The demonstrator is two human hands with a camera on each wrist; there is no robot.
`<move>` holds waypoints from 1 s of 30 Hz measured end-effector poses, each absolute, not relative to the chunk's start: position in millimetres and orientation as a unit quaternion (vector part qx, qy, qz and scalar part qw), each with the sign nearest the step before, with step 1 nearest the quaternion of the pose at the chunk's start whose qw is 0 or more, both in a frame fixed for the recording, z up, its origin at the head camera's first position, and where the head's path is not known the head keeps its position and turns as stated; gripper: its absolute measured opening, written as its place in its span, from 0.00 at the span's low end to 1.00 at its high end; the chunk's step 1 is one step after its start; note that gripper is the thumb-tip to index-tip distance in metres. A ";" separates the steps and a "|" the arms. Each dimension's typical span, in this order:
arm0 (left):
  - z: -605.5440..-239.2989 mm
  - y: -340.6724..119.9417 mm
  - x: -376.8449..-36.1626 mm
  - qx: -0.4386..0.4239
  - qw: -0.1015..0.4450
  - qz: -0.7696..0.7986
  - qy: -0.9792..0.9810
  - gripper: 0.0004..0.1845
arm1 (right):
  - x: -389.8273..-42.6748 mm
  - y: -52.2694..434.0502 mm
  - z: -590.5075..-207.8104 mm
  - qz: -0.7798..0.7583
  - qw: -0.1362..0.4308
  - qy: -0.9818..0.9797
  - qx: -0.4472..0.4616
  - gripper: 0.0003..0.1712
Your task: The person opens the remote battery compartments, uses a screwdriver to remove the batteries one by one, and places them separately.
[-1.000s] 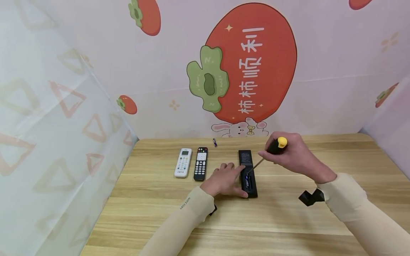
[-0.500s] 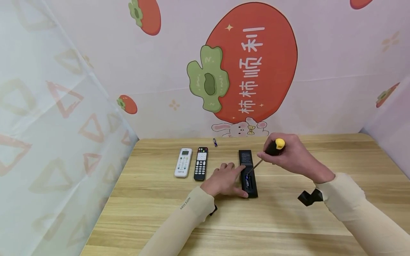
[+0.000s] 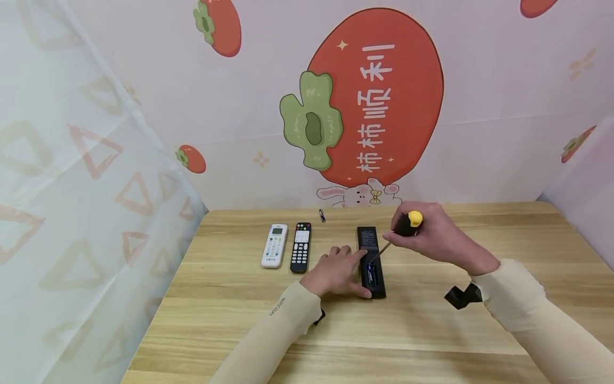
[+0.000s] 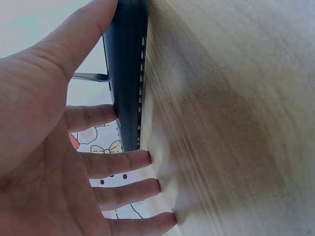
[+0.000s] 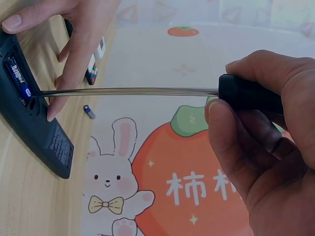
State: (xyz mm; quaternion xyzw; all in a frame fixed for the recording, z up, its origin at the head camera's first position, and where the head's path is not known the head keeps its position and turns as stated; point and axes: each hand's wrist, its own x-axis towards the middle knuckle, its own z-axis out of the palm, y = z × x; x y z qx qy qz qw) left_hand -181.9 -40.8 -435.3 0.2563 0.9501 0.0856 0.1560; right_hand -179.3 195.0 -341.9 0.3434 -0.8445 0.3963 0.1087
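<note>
Head high, wrists close; remote (image 3: pixel 371 261) shared, seemingly.

From my left wrist camera I see my left hand (image 4: pixel 44 147) spread against the side of a black remote (image 4: pixel 127 83) that lies on the wooden table (image 4: pixel 231 113). My thumb runs along its one edge, my fingers (image 4: pixel 118 164) are straight, their tips touching the table just beside the remote. A thin metal shaft (image 4: pixel 91 76) shows between thumb and forefinger, reaching to the remote. Behind my fingers I make out a drawn bow (image 4: pixel 109 147) on the wall.
</note>
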 end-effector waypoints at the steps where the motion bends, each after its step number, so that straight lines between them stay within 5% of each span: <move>1: -435.5 -40.8 -181.8 0.256 0.156 0.085 0.950 0.54 | -179.7 194.9 -341.5 0.396 0.105 -0.846 0.343 0.17; 30: -435.0 -39.7 -181.2 0.249 0.162 0.084 0.951 0.54 | -184.1 191.6 -333.8 0.391 0.081 -0.842 0.362 0.15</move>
